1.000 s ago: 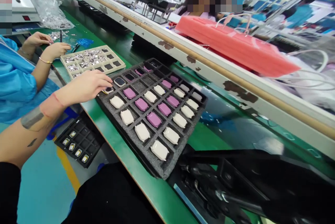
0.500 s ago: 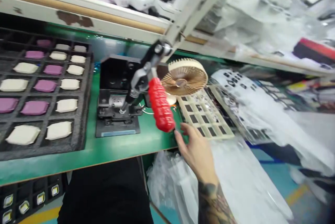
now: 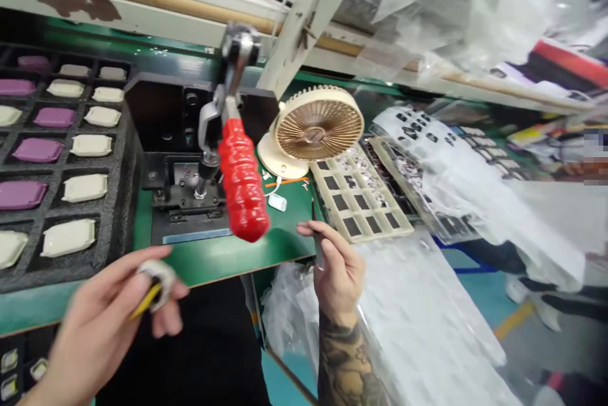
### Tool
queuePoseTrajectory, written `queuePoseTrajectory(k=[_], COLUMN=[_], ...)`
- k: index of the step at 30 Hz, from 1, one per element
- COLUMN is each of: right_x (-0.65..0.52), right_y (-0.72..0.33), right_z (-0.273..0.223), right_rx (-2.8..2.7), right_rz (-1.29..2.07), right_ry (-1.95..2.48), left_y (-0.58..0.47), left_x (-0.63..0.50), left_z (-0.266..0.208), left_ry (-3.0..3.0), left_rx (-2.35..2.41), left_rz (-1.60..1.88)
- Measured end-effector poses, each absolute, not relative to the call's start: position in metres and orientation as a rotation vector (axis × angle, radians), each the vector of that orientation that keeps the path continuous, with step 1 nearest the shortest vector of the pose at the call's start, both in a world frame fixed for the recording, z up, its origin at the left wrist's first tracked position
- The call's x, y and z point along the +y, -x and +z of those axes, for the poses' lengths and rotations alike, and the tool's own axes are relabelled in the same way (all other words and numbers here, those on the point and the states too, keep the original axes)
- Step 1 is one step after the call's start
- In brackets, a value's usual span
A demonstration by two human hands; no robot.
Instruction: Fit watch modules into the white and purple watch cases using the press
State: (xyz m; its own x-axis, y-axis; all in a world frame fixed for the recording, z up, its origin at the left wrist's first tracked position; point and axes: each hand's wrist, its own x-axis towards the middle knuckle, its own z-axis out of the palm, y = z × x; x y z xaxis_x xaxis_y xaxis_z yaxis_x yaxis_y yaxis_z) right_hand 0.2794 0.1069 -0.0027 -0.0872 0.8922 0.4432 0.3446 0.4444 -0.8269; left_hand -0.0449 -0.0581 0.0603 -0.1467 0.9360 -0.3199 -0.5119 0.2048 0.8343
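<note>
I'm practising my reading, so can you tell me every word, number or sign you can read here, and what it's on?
There are none I can read.
Fan: any mark at its middle is too small to read.
Small white and yellow piece being held: too blurred.
Cream pieces in the dark tray: no print I can make out.
Red handle: no writing shows.

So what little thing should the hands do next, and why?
Perhaps bring the thin dark tool over to the small whitish piece with the yellow edge. The right hand holds the tool, the left hand holds the piece, and the two are well apart, so they'd probably need to meet first.
</note>
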Motion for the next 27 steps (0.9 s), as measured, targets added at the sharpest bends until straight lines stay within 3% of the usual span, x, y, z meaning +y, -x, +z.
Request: queuePoseTrajectory(k=[6,10,13,16,20,27], right_x=[0.097,0.100,0.092,0.081,0.076,0.073], right_y=[-0.239,-0.210,-0.190,-0.170,-0.148,-0.134], right_z=[0.023,0.013,0.007,0.009,0.009,-0.002], right_rx=[-1.797,-1.970,-1.739,-1.692,-2.044,-1.913], right_rz=[0.528,0.553,0.565,0.547,0.421,0.448], right_ry=[0.726,0.872,0.916,0.691,0.529,0.520], left_y=[0.010,0.013,0.016,0.016,0.014,0.014], left_x=[0.000,0.000,-0.006,-0.006,-0.004,-0.005], left_z=[0.030,0.022,0.019,0.016,0.012,0.013], left_ry=[-0.368,-0.376,-0.414,-0.436,-0.417,-0.474], left_rx=[0.798,0.802,0.743,0.682,0.777,0.933], left_rz=[1.474,1.489,1.516,1.531,1.509,1.521])
